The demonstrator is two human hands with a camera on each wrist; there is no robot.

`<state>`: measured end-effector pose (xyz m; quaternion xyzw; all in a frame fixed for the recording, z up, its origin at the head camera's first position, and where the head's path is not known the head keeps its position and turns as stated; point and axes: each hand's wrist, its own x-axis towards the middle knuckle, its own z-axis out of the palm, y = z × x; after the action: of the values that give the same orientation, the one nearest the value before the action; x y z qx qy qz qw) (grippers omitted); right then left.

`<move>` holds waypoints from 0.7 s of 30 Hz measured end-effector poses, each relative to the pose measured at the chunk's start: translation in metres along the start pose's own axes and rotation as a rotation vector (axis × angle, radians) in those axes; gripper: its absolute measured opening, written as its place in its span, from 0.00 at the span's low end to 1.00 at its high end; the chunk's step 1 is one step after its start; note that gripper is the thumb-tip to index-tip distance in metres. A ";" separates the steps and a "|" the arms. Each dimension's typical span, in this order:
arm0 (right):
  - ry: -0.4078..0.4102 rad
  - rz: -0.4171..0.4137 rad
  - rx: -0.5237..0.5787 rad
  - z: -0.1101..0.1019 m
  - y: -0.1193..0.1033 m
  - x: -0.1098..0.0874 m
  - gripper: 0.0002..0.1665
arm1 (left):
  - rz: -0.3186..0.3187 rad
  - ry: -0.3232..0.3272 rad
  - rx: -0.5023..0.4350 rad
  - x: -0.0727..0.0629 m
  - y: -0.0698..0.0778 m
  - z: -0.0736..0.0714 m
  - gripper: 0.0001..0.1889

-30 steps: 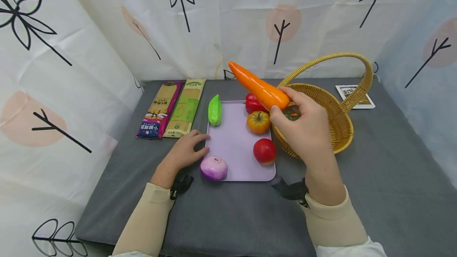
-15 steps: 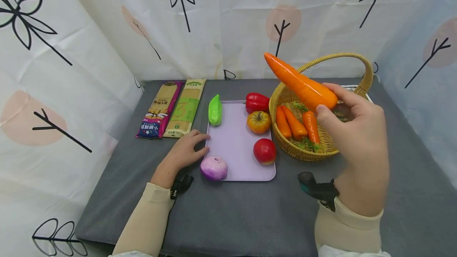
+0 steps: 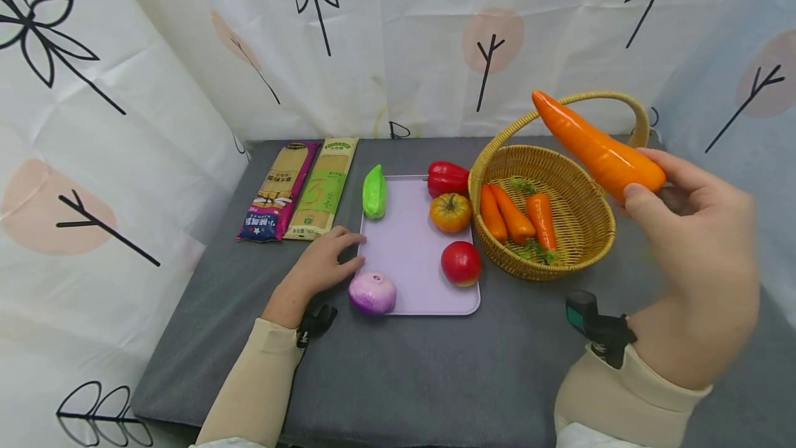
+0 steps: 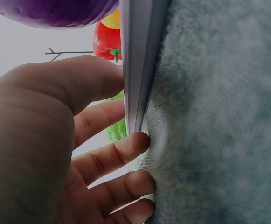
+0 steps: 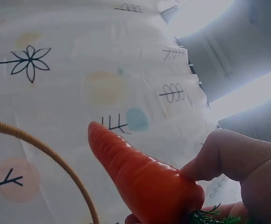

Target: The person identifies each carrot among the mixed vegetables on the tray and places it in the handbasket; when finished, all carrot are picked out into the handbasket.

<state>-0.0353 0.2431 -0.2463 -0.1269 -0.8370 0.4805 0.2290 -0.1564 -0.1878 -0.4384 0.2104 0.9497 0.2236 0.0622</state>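
Note:
My right hand point(image 3: 699, 247) pinches a large orange carrot point(image 3: 597, 147) by its thick end, between thumb and fingers. It holds the carrot in the air over the right side of the wicker basket point(image 3: 600, 244), tip pointing up and left. Green leaf bits point(image 5: 214, 215) show at the carrot's thick end in the right wrist view. My left hand point(image 3: 323, 261) rests at the left edge of the lilac tray point(image 3: 413, 254), thumb and fingertips touching its rim with fingers loosely extended. Several smaller carrots point(image 3: 513, 213) lie inside the basket.
On the tray sit a green pepper-like vegetable point(image 3: 374, 192), a red bell pepper point(image 3: 448, 179), a small pumpkin point(image 3: 450, 213), a red tomato-like fruit point(image 3: 461, 263) and a purple onion point(image 3: 372, 293). Two noodle packets point(image 3: 301, 189) lie at the back left. The basket's tall handle point(image 3: 597, 97) arches up.
My right hand has carried the large carrot rightward, from above the tray and basket's left side to the basket's right side. The smaller carrots came into sight. My left hand stayed put.

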 end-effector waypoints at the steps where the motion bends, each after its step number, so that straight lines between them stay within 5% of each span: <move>1: 0.002 0.004 0.002 -0.003 0.002 0.001 0.26 | 0.000 0.000 0.000 0.000 0.000 0.000 0.23; 13: 0.002 0.225 -0.080 -0.021 0.028 0.021 0.27 | 0.001 -0.002 0.000 0.000 0.002 -0.001 0.24; 21: -0.112 0.305 -0.137 -0.023 0.058 0.046 0.34 | -0.002 -0.005 0.003 0.000 0.001 0.000 0.24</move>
<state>-0.0641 0.3094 -0.2748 -0.2405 -0.8504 0.4578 0.0971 -0.1562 -0.1872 -0.4375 0.2102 0.9500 0.2217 0.0643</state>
